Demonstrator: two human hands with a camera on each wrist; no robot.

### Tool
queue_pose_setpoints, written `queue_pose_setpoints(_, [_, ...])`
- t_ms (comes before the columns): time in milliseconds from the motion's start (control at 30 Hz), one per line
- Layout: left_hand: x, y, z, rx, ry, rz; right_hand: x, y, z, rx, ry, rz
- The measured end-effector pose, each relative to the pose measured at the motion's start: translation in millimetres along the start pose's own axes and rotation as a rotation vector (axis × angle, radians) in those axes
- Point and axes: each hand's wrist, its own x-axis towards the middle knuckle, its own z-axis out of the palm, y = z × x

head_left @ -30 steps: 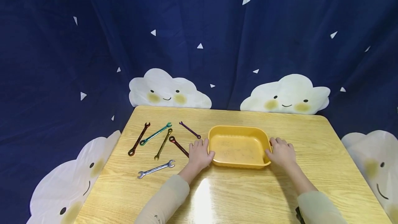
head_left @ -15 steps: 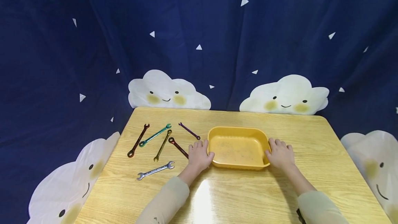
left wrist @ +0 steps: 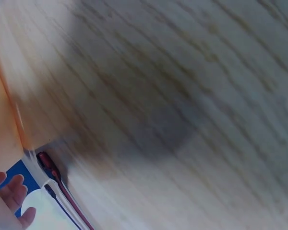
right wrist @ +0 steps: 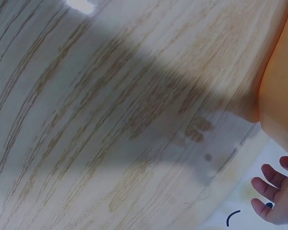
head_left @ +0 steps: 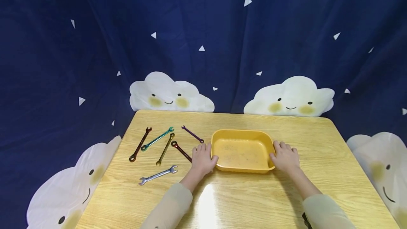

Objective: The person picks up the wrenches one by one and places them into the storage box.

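A yellow plastic bin point(head_left: 242, 150) sits upright on the wooden table, with nothing but specks on its floor. My left hand point(head_left: 202, 159) holds its left side, thumb over the rim and fingers along the outside. On the opposite side my right hand point(head_left: 287, 156) holds the bin the same way. Both wrist views show the fingers curving beside the bin's outer wall; the bin's orange-looking wall point(right wrist: 281, 91) fills the right edge of the right wrist view. A red ratchet wrench point(head_left: 182, 151) lies close to my left hand, its near end hidden behind the hand.
Left of the bin lie a purple wrench point(head_left: 192, 134), a gold wrench point(head_left: 165, 149), a teal wrench point(head_left: 157, 139), a dark red wrench point(head_left: 140, 145) and a silver open-ended wrench point(head_left: 158, 175). A dark blue curtain point(head_left: 203, 17) with clouds hangs behind the table point(head_left: 254, 200).
Only the head view has shifted slightly, moving the scene a little to the left. Both hands stay on the bin's sides, and the wrenches lie as before.
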Motion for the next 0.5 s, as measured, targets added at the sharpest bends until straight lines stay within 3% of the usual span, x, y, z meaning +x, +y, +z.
queue_pose_setpoints(500, [-13.8, -12.2, -8.6, -0.065, 0.005, 0.068, 0.9, -0.2, 2.7, -0.002, 0.004, 0.012])
